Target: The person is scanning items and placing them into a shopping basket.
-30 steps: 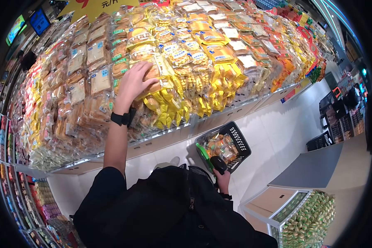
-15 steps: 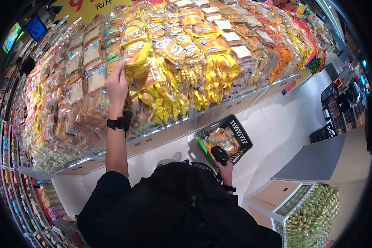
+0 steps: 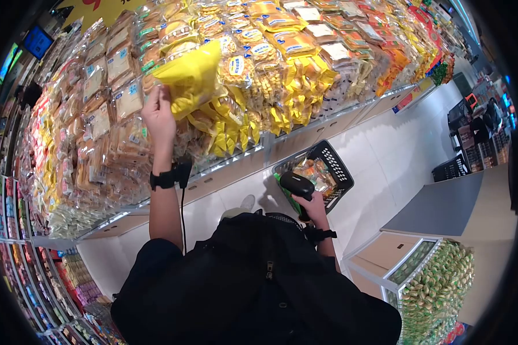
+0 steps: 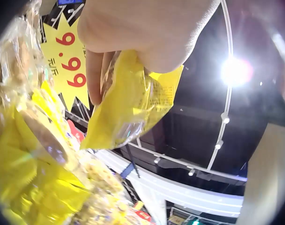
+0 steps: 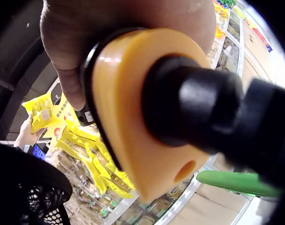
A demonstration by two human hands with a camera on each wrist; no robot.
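At upper left, the left hand pinches a yellow bag above the shelf; the right hand grips a scanner at frame centre.

Light: bright, even shop lighting; in the left wrist view a ceiling lamp flares white against a dark ceiling.
Glare: sheen on the yellow packet and on the floor.
Distortion: strong fisheye, black corners in the head view.
Blur: the scanner fills the right wrist view, soft; the hands at the wrist-view edges are unfocused.
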